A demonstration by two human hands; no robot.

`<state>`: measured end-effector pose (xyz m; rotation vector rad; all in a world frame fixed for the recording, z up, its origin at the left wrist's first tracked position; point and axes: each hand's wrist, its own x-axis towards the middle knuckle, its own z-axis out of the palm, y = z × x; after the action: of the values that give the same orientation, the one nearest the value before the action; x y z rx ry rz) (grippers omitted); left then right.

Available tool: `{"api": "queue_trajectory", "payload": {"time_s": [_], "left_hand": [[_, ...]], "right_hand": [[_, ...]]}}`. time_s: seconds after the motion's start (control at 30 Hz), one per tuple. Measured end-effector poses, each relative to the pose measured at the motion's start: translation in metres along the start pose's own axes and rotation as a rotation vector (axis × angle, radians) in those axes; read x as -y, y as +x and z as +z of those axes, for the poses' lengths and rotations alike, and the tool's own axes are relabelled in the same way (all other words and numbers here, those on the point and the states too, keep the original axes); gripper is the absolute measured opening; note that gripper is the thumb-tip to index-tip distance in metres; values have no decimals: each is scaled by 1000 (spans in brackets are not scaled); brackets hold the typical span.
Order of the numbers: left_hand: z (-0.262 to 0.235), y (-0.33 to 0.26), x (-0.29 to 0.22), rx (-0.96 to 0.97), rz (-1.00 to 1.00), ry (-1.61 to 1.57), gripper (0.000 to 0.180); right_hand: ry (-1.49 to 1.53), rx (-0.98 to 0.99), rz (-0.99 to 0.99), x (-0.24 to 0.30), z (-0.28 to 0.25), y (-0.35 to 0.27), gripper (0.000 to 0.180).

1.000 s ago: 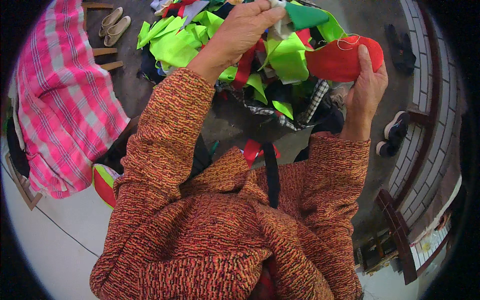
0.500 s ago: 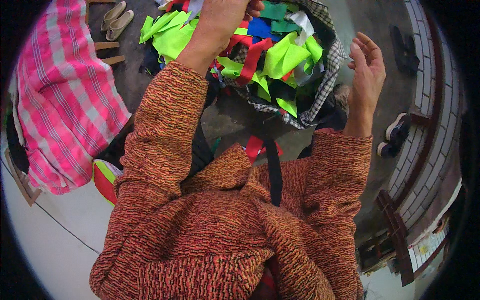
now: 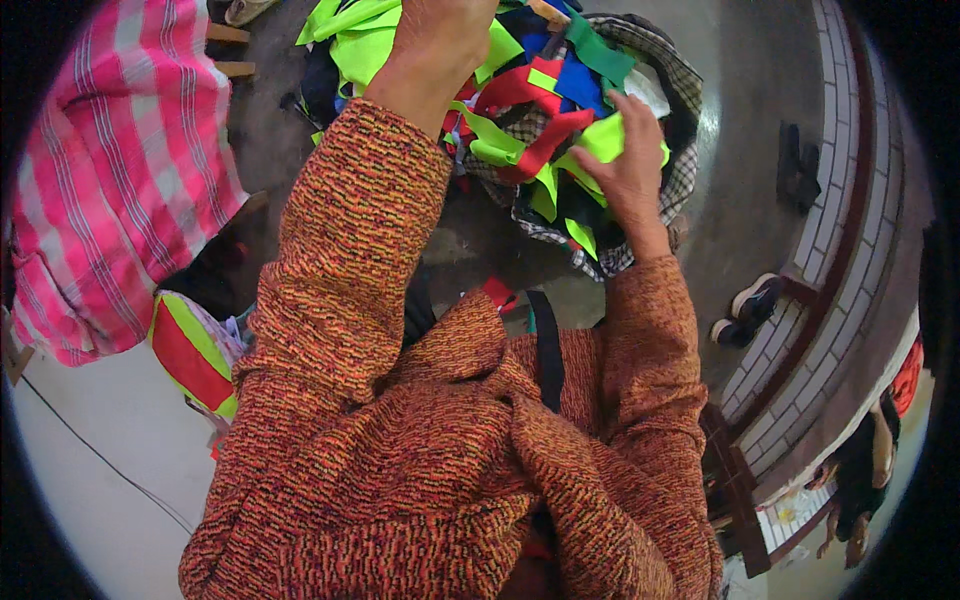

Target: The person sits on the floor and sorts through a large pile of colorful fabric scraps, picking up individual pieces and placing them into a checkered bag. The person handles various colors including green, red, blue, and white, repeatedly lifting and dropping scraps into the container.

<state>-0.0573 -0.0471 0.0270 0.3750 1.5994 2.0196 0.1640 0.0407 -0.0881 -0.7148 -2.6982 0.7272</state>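
**Operator:** Where are the 2 hands positioned?

**Technician:** The left hand [image 3: 440, 40] is buried in the heap of fabric scraps [image 3: 520, 110]; its fingers run out of view at the top edge, so I cannot tell whether they are closed or spread. The right hand [image 3: 630, 165] lies on the heap's near side, fingers together and curled over a lime-green strip [image 3: 610, 140].

**Operator:** Where is the heap?

**Technician:** Directly ahead on the grey floor [image 3: 740, 150], resting on a checked cloth [image 3: 660, 190]. A pink striped cloth [image 3: 110, 190] lies well apart on the left.

**Operator:** How should the sorting be handled?

**Technician:** My judgement: isolate 1 strip per pull. The red [image 3: 545, 140] and green strips overlap, so steady the heap with 1 hand and draw slowly to avoid dragging neighbours.
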Motion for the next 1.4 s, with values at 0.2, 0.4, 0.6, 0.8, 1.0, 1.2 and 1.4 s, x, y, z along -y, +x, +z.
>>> {"api": "queue_trajectory", "payload": {"time_s": [0.2,0.4,0.6,0.8,1.0,1.2,1.4], "left_hand": [[-21,4,-13,-75,27,-43,33],[-11,9,-14,-38,-106,-144,31],[-23,12,-11,25,-35,-146,29],[-20,8,-21,55,-135,-135,26],[-22,12,-18,48,-144,-112,24],[-21,9,-19,72,-141,-63,23],[-17,11,-14,94,-125,-103,21]], "right_hand": [[-358,218,-170,25,73,47,103],[-555,292,-434,-9,129,53,56],[-251,297,-527,-27,74,36,28],[-241,613,-354,-67,42,-13,20],[-621,998,-91,-118,6,-78,26],[-201,538,-353,-29,52,-52,58],[-516,395,-445,18,131,-43,35]]}}
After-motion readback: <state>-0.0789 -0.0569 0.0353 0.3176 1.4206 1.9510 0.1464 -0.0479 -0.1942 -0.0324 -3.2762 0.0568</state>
